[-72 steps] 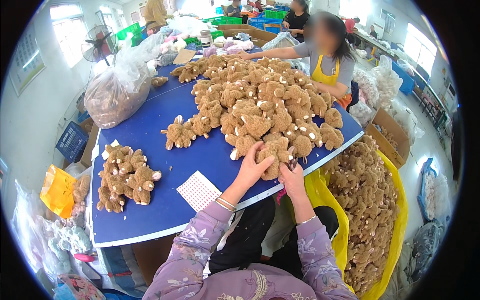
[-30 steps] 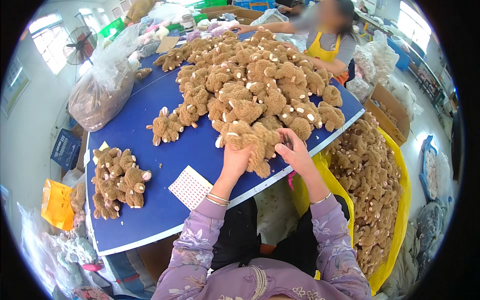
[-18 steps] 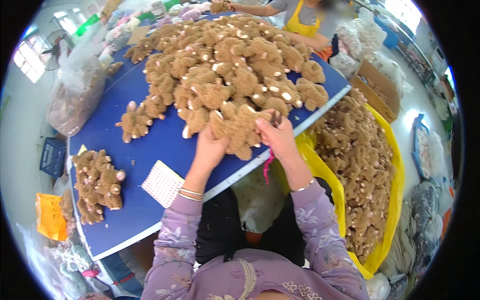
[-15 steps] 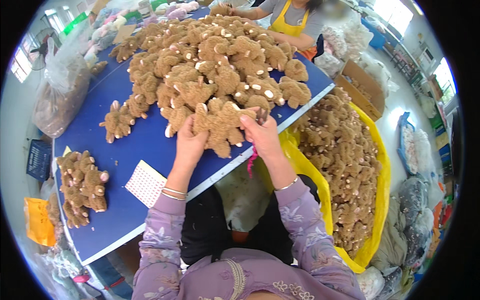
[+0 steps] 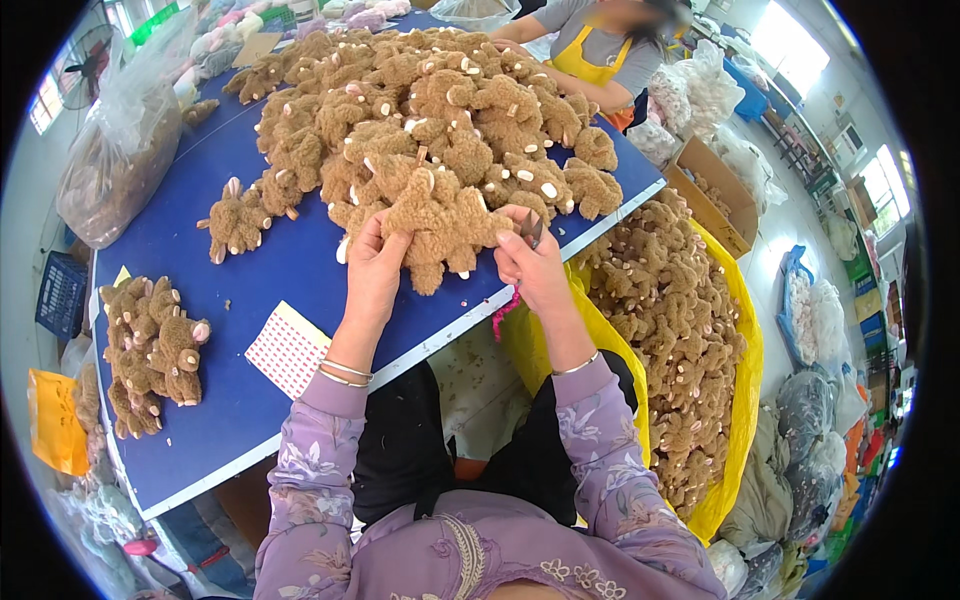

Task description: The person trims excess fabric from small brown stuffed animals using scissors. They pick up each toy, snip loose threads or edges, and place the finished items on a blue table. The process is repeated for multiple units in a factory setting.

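brown fleecy plush toy (image 5: 438, 225) pinched snugly by bare left hand (image 5: 376, 268) and bare right hand (image 5: 532, 268); dark pointed tool (image 5: 537, 234) within the right grip, brown plush-toy heap (image 5: 440, 95) beyond both.

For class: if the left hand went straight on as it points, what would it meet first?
Past the plush toy it holds, the left hand would probably meet the brown plush pile; depth is unclear.
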A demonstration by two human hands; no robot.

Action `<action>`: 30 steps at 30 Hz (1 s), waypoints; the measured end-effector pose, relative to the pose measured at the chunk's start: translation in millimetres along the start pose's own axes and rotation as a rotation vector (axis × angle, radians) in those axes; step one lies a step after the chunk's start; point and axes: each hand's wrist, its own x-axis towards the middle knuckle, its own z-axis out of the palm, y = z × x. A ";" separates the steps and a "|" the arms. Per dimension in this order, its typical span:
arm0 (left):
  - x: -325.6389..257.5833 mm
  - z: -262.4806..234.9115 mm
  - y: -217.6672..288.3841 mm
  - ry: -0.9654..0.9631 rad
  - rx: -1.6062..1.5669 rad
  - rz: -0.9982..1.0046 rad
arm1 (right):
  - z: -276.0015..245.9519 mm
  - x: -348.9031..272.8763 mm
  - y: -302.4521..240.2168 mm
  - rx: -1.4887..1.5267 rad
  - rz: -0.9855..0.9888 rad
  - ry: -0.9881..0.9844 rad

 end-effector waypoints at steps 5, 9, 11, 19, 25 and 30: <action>-1.3 1.7 0.8 -0.017 0.098 -0.006 | -14.5 0.0 1.6 0.076 0.018 -0.005; -0.1 -3.5 -6.9 -0.074 0.214 0.046 | -9.6 -1.3 -3.4 -0.055 -0.038 -0.037; -1.7 3.6 -4.6 -0.095 0.193 0.116 | -7.5 -4.2 -11.7 -0.080 -0.014 -0.067; -4.3 14.3 -0.4 -0.010 0.575 0.573 | 4.4 -12.0 -13.5 -0.292 0.260 -0.218; -10.5 21.4 2.3 -0.056 0.587 0.585 | 23.0 -16.8 -5.3 -0.267 0.108 -0.227; -8.7 12.3 4.3 -0.278 -0.037 -0.043 | 13.7 -14.4 -7.2 -0.396 -0.250 -0.041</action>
